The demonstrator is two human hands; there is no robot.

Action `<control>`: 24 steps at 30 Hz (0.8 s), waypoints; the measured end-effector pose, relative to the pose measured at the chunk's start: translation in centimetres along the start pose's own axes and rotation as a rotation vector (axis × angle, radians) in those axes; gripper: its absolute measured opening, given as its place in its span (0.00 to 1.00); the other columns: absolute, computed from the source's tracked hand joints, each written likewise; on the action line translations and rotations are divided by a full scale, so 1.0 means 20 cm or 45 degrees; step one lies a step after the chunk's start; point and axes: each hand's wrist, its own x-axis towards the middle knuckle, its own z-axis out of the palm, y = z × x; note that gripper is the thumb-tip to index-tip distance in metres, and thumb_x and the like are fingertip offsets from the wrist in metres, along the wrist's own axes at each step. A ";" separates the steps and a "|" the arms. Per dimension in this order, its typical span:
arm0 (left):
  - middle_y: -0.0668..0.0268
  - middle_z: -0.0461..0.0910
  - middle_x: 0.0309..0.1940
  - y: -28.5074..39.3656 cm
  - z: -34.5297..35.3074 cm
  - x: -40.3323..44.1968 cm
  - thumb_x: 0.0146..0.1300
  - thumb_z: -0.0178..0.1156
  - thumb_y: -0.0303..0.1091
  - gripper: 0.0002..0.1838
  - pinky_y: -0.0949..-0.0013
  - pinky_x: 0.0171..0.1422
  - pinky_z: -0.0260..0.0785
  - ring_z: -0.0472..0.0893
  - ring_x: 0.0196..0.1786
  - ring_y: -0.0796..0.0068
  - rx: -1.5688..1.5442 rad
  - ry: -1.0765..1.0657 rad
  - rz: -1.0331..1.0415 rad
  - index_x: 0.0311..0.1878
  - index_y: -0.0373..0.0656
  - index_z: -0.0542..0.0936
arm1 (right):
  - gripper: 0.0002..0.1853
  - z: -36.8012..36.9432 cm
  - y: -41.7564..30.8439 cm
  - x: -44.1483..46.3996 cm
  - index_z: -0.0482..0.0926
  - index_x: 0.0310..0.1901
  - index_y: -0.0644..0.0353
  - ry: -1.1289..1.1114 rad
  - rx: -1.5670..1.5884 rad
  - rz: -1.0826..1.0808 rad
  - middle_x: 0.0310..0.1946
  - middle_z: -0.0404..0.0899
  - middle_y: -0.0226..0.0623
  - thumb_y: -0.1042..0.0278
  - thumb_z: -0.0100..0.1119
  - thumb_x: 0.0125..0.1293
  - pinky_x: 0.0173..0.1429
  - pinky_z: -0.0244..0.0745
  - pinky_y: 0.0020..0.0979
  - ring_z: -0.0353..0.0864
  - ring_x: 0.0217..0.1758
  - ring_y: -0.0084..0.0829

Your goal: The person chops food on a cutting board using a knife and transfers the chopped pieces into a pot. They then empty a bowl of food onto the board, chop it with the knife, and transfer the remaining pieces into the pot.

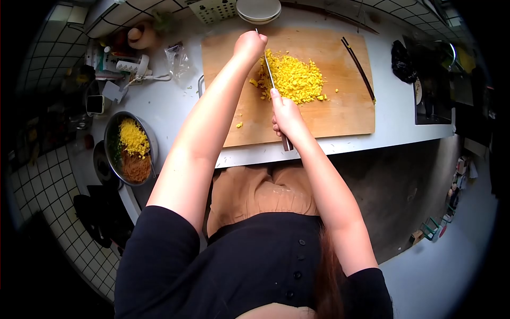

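Note:
My right hand (287, 116) is wrapped round the dark handle of a kitchen knife (269, 70), thumb toward the blade. Up at the blade's far end, my left hand (251, 45) is closed about the tip; its fingers are partly hidden. The thin edge-on blade stands at the left side of a heap of chopped yellow food (297, 80) that looks like cooked egg. Under it lies a wooden cutting board (340, 119), with a few loose crumbs near its front left.
A metal bowl (153, 143) on the left holds yellow bits, brown shreds and something green. Dark chopsticks (359, 69) lie on the board's right side. Behind the board are stacked white dishes (258, 9). A plastic bag (179, 59) and a white power strip (135, 68) sit at left.

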 end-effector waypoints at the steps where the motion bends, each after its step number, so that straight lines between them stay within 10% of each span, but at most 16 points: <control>1: 0.46 0.80 0.29 0.00 -0.01 -0.01 0.59 0.50 0.40 0.18 0.55 0.43 0.73 0.81 0.36 0.48 -0.002 -0.002 0.013 0.29 0.33 0.81 | 0.28 0.02 0.02 0.00 0.59 0.25 0.56 0.004 -0.001 -0.003 0.12 0.61 0.29 0.38 0.39 0.71 0.13 0.61 0.28 0.62 0.09 0.23; 24: 0.45 0.80 0.29 -0.04 -0.20 -0.20 0.59 0.50 0.41 0.19 0.54 0.44 0.72 0.80 0.36 0.47 -0.025 0.131 0.068 0.28 0.32 0.80 | 0.26 0.05 0.11 -0.06 0.61 0.24 0.54 -0.103 0.056 -0.137 0.12 0.60 0.25 0.39 0.42 0.71 0.13 0.58 0.25 0.59 0.10 0.19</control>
